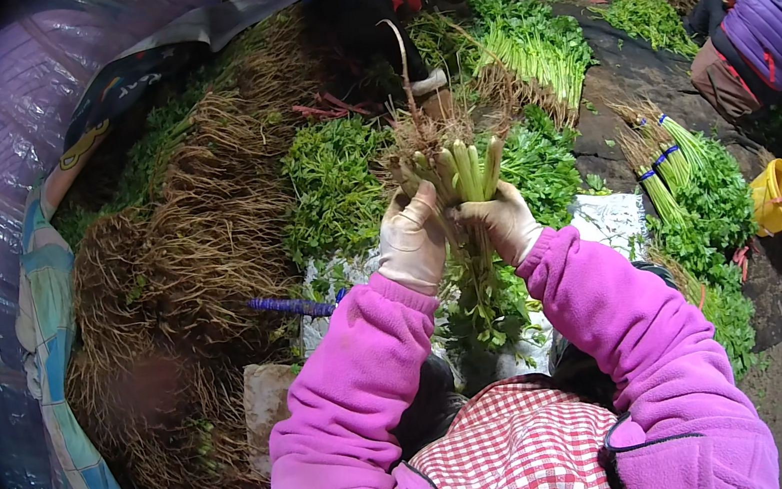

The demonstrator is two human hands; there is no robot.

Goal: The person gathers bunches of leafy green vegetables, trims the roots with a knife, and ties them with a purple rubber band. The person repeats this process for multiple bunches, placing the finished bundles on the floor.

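Observation:
Between my two gloved hands is a bunch of celery-like stalks (469, 170), its roots pointing away from me and its leaves hanging down toward my lap. My left hand (411, 235) grips the bunch from the left, thumb laid along the stalks. From the right, my right hand (500, 222) closes around the same bunch just below the pale stem bases. Beneath it lies a white woven sheet (603, 216) with leafy greens on it. Loose leafy greens (332, 181) are heaped beyond my left hand, and more greens (537, 158) lie beyond my right.
A large pile of rooted plants (204, 212) fills the left side. Purple-blue tie strips (294, 306) lie near my left sleeve. Tied bunches (694, 191) and a yellow bucket (776, 196) are at the right. One person (364, 13) is ahead, another (754, 38) at far right.

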